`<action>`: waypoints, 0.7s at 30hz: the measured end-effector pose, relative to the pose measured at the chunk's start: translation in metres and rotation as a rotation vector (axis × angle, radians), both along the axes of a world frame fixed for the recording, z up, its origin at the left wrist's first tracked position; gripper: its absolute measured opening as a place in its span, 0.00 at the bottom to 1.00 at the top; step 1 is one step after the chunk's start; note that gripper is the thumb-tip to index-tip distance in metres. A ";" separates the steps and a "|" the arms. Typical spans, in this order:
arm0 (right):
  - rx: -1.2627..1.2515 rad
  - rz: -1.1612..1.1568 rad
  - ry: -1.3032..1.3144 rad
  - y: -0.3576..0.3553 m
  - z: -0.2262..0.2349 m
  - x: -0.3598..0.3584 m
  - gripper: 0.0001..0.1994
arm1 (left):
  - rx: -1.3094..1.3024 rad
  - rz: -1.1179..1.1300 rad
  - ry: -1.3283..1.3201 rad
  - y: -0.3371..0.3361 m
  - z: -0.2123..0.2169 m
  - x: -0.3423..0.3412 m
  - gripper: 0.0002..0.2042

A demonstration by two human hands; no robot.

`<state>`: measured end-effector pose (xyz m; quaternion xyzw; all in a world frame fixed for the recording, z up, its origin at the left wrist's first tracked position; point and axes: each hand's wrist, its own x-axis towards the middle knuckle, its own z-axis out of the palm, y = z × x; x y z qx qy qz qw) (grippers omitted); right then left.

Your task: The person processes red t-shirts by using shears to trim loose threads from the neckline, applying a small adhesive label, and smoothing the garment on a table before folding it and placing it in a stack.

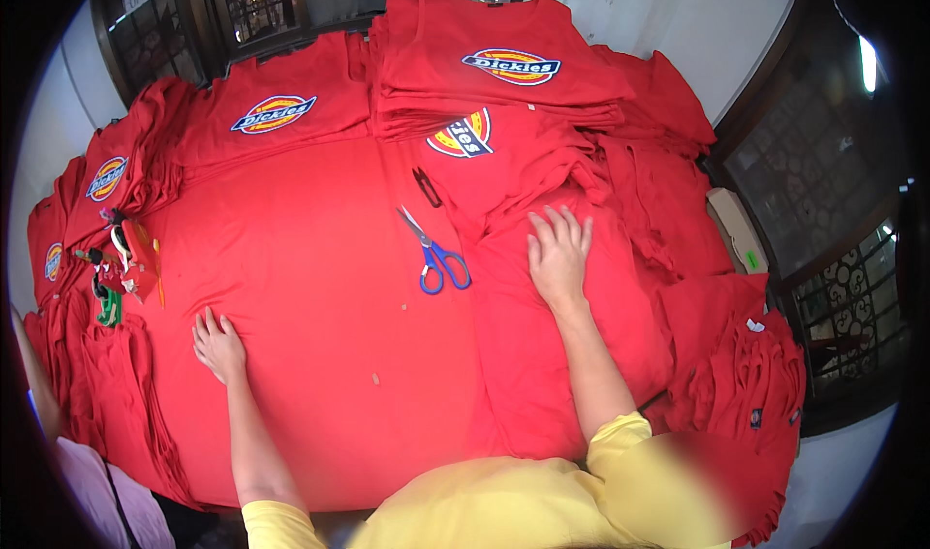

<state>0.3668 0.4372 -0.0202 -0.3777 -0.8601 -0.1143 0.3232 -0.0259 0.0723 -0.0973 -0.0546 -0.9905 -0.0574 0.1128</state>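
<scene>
My left hand [221,347] lies flat on a smooth spread of red fabric [310,229], fingers outstretched and holding nothing. Over on the right, my right hand [559,257] rests palm down with fingers apart on a folded red garment [523,355], just below a rumpled red shirt [513,167] with a printed emblem. Between the hands, nearer the right one, lie scissors [444,264] with blue handles, their blades pointing away to the upper left. Dark thread snips [426,187] sit just beyond the scissor tips.
Stacked red sleeveless shirts [504,36] line the far side, with more piles at left [126,152] and right [746,384]. A cluster of small tools [131,259] sits at left. A cardboard box [736,229] stands by the right window. Another person's lilac sleeve [107,491] shows at lower left.
</scene>
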 end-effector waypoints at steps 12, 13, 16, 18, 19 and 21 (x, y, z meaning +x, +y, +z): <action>-0.369 0.400 -0.671 0.123 -0.003 -0.119 0.18 | -0.003 -0.024 0.024 -0.001 -0.001 -0.006 0.24; -0.385 0.373 -0.609 0.133 -0.005 -0.125 0.18 | 0.001 -0.025 0.023 -0.001 -0.002 -0.005 0.24; -0.340 0.329 -0.463 0.143 -0.010 -0.139 0.19 | -0.018 -0.016 0.003 -0.004 -0.001 -0.003 0.25; -0.208 0.349 -0.402 0.144 -0.011 -0.143 0.21 | -0.002 0.000 0.002 -0.008 -0.001 -0.001 0.24; -0.122 0.337 -0.360 0.150 -0.015 -0.140 0.23 | 0.011 -0.005 0.003 -0.006 -0.001 0.000 0.24; -0.227 0.297 -0.310 0.167 -0.016 -0.138 0.23 | -0.001 -0.012 -0.002 -0.003 -0.001 0.001 0.24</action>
